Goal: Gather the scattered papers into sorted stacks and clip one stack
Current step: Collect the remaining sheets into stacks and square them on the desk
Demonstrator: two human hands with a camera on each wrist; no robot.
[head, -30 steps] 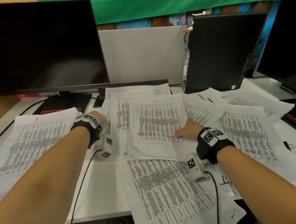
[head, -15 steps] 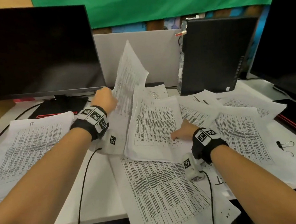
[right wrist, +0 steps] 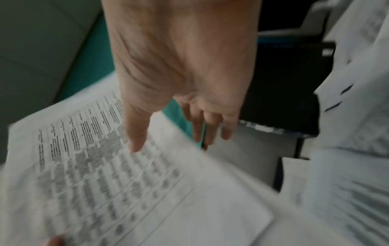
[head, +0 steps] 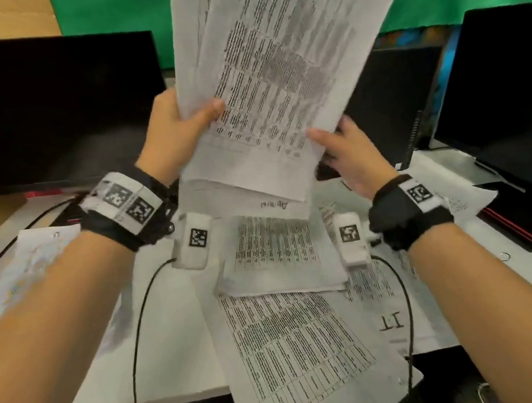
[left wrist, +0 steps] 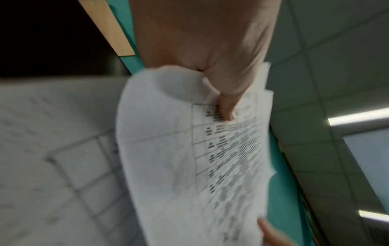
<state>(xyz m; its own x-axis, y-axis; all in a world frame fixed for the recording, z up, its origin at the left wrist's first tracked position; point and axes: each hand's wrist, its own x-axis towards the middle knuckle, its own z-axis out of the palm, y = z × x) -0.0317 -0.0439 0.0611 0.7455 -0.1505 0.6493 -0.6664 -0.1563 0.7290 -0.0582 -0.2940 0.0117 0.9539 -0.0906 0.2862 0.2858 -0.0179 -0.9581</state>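
Holding up a printed sheet [head: 278, 74] in the upper middle of the head view, the left hand [head: 177, 128] is pinching the sheet's lower left edge, thumb on the printed face and the other fingers hidden behind the paper. The sheet is white, is carrying a dense table of small black text in ruled rows and columns, and is tilting with its top toward the upper right of the frame; the print is too blurred to read. A second sheet edge is showing just beneath its lower border. In the left wrist view the thumb [left wrist: 226, 108] is pressing on the gridded corner of the sheet [left wrist: 189, 158], which is curling over beside it.

The right hand [head: 349, 153], right of centre, is reaching to the sheet's lower right corner with its fingers spread and relaxed — in the right wrist view the thumb [right wrist: 136, 133] is lying over the print, though I cannot tell whether it is touching.

Below, scattered papers [head: 290, 343] are lying overlapped on the white desk [head: 174, 365], all bearing the same kind of table. One lower sheet is hanging over the desk's near edge. To its right, handwritten letters "IT" [head: 390, 322] are showing upside down, and a short handwritten line near the raised sheet's bottom is unreadable. More papers are lying at the left — blurred — and far right of the desk.
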